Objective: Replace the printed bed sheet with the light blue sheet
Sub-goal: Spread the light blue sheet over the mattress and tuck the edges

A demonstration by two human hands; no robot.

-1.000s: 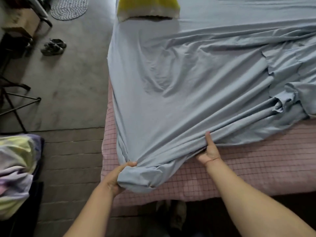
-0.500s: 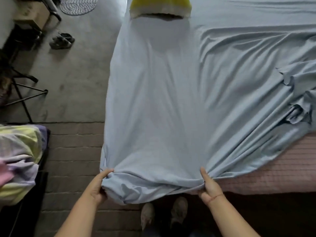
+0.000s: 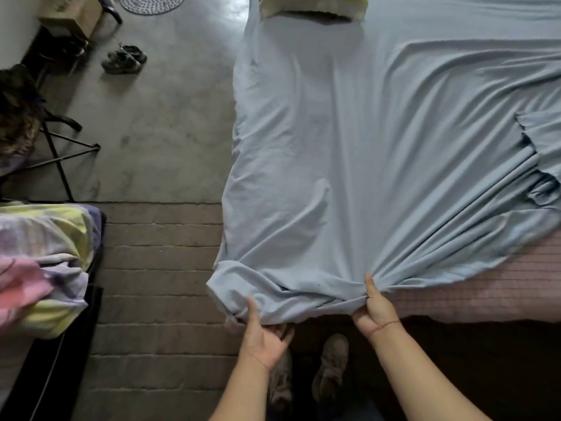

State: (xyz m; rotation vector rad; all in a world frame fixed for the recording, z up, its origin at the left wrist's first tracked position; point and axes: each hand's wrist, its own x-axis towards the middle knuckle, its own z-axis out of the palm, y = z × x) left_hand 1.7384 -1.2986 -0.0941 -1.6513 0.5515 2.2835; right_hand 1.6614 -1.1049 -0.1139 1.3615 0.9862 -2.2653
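Note:
The light blue sheet (image 3: 349,153) lies spread over the bed and reaches down over the near left corner. My left hand (image 3: 262,335) grips its hem under that corner, thumb on top and fingers beneath the cloth. My right hand (image 3: 375,308) pinches a gathered bunch of the sheet at the foot edge, thumb pointing up. To the right the pink checked mattress cover (image 3: 485,290) is bare, and the sheet lies bunched in folds at the far right. A crumpled printed sheet (image 3: 42,262) in yellow, purple and pink is piled at the left.
A yellow pillow (image 3: 312,4) sits at the head of the bed. My shoes (image 3: 329,369) stand at the foot. On the grey floor are a pair of dark shoes (image 3: 124,59), a round mat (image 3: 151,1) and a folding stand's black legs (image 3: 57,153).
Both hands have pulled the sheet down toward the foot of the bed, so it now covers the near left corner. My left hand has shifted from the side to under the hem.

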